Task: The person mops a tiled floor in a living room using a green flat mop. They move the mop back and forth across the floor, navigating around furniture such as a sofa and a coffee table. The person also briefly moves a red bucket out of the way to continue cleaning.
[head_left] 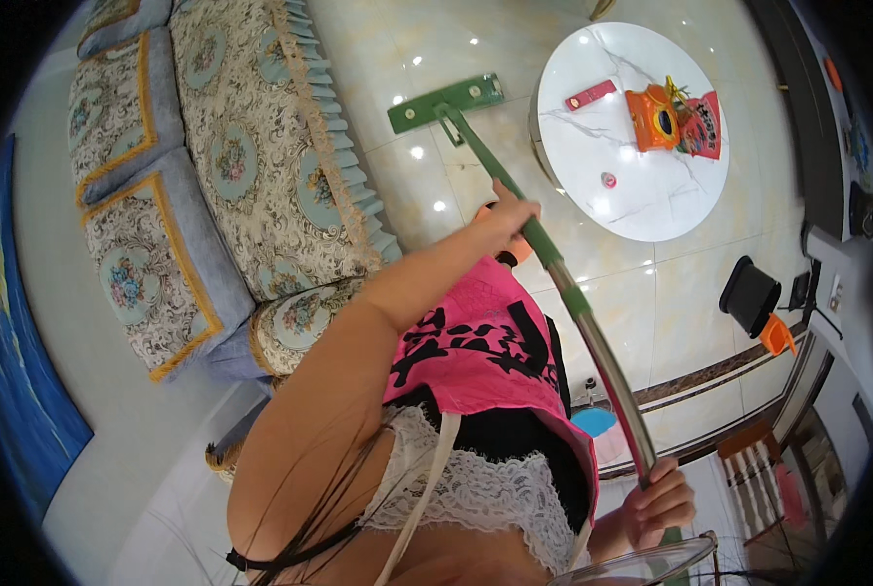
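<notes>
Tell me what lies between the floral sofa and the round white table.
In the head view, a green mop head and part of its handle show between the floral sofa and the round white table, with glossy tiled floor around them.

A fisheye view from the left of two head-worn cameras looks steeply down; the wearer's pink apron (476, 313) lies near below it; the view reaches past the green mop (575, 301), with sofa (231, 161) left and round table (573, 186) far right.

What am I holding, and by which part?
A flat mop, by its pole: left hand on the green section nearer the mop head, right hand toward the pole's other end.
</notes>
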Tool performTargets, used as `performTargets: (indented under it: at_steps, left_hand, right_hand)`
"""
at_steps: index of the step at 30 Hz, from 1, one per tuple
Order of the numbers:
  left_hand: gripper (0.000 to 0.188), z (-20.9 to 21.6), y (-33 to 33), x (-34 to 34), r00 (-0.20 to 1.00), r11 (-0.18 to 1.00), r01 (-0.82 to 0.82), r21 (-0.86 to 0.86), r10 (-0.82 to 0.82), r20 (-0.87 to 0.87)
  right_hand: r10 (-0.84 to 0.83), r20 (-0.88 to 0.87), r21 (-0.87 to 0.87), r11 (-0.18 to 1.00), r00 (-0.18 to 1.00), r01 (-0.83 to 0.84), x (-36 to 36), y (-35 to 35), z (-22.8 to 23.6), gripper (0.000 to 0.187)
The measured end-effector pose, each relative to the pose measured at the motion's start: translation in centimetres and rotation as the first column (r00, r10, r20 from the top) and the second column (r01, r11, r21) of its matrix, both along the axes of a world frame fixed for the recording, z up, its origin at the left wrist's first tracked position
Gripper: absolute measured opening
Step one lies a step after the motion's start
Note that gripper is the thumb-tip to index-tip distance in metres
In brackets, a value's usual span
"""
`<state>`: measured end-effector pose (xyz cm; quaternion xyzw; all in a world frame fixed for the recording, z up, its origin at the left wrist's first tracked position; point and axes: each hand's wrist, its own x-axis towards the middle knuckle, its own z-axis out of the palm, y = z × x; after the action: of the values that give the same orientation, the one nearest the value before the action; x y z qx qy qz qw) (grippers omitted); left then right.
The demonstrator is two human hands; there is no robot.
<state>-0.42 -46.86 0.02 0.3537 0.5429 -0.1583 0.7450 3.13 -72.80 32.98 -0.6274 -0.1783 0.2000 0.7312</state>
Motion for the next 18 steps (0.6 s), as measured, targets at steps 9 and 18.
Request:
performTargets:
  at_steps: [9,18]
  left_hand:
    - [0.052,-5.8,22.5,-0.3,0.983,0.909,-0.175,0.378,0.182,0.018]
    - [0.031,-8.7,23.0,-3.5,0.991,0.937,0.061,0.345,-0.016,-0.133]
  right_hand:
    - [0.177,0.092,0.147,0.971,0.980,-0.189,5.3,15.9,-5.7,0.027]
    - [0.384,0.089,0.138,0.909,0.919,-0.393,6.5,19.4,-8.6,0.030]
